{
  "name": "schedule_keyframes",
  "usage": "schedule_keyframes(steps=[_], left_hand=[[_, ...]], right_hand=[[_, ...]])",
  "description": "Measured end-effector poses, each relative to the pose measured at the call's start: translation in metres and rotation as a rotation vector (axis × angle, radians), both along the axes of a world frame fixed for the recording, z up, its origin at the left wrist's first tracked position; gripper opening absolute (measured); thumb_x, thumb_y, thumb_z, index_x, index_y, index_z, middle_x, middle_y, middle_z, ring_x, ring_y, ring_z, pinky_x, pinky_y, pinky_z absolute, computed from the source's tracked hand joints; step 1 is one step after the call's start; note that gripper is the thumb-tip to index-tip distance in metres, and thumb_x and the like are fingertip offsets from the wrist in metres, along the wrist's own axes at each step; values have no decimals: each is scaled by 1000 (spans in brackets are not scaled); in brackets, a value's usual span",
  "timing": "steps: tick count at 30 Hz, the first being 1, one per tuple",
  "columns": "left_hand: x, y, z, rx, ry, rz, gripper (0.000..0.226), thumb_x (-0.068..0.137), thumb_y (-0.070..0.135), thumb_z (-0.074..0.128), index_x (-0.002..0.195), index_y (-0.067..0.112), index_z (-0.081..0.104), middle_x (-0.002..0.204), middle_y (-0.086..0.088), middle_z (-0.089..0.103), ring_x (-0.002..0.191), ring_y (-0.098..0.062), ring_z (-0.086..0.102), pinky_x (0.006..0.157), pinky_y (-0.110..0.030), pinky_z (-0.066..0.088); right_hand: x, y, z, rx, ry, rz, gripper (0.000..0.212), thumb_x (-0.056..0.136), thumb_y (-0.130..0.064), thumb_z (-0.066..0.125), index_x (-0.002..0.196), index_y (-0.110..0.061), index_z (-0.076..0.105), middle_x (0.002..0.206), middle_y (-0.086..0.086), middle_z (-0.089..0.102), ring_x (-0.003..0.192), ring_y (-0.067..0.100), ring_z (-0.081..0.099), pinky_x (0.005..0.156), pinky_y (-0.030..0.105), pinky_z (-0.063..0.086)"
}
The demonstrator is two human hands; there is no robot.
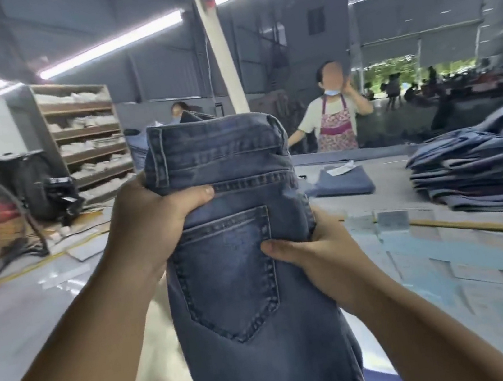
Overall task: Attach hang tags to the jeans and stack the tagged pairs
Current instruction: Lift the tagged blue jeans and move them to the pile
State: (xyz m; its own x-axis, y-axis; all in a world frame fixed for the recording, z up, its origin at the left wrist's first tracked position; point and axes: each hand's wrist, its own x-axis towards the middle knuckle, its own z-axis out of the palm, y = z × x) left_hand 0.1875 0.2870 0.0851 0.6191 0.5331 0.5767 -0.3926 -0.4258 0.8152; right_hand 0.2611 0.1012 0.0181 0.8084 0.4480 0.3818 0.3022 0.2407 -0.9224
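We hold one pair of jeans (237, 257) upright above the table (18, 323), left hand (150, 218) clamped near the waistband, right hand (304, 247) gripping beside the pocket, no tag visible, while a stack (482, 169) already lies at right.

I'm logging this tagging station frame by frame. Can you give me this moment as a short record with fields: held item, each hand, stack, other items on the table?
held item: pair of jeans, lifted upright, back pocket facing the camera
left hand: grips the jeans below the waistband, thumb across the front
right hand: grips the jeans at the pocket's right edge
hang tag on held jeans: none visible
stack: pile of jeans on the table, far right
other: one folded pair with a white tag, mid-table
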Motion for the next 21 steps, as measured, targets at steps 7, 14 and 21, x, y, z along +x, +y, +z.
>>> schedule_keyframes(steps=[7, 14, 21], left_hand=[[52, 74, -7, 46, -73, 275, 37, 51, 51, 85, 85, 43, 73, 86, 19, 75, 78, -5, 73, 77, -38, 59], [75, 136, -103, -206, 397, -27, 64, 44, 40, 92, 104, 24, 74, 105, -1, 76, 99, -27, 72, 99, -50, 51], [115, 178, -71, 60, 265, 261, 40, 53, 30, 81, 91, 19, 69, 87, 1, 75, 82, -25, 71, 79, -42, 58]], right_hand=[[53, 87, -3, 66, -6, -56, 29, 79, 5, 72, 99, -15, 68, 94, 2, 76, 85, 17, 72, 74, 34, 59], [107, 156, -22, 151, 59, -94, 30, 80, 4, 66, 93, -23, 69, 81, -11, 74, 76, 7, 70, 64, 21, 54], [140, 195, -20, 71, 46, -299, 43, 81, -23, 77, 116, -25, 51, 109, -1, 64, 91, 13, 64, 72, 19, 52]])
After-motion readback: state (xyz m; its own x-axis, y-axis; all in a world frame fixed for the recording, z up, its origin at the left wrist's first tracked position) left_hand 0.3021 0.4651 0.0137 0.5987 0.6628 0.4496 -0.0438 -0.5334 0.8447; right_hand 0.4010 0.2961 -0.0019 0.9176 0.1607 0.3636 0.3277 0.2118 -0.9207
